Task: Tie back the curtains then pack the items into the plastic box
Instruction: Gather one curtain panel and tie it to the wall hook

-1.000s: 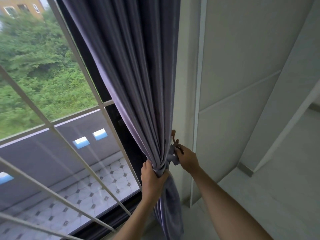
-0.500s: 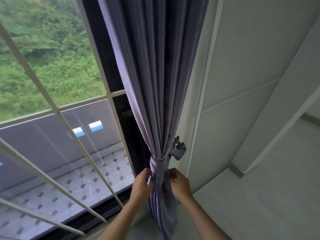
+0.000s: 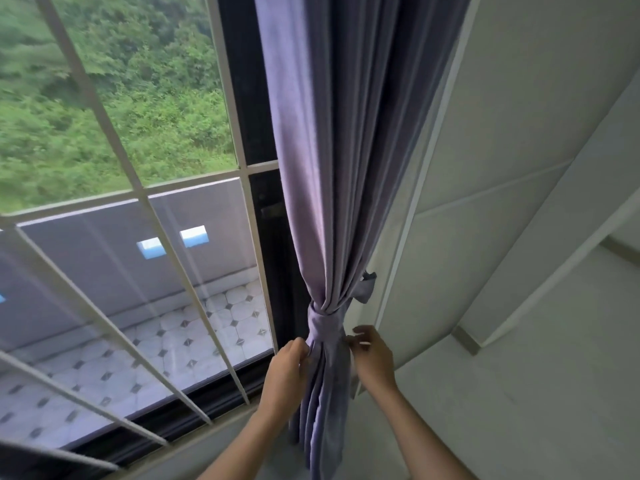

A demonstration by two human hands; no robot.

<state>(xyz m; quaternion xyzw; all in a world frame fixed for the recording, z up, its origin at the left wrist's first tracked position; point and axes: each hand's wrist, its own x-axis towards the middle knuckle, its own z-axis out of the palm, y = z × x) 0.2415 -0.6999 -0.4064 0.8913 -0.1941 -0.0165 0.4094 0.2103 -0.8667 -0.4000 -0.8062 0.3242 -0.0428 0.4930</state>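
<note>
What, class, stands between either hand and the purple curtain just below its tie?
Nothing visible. The left hand touches the curtain folds on the window side, just below the tie. The right hand is at the folds' wall-side edge, fingers blurred, with no object between.
</note>
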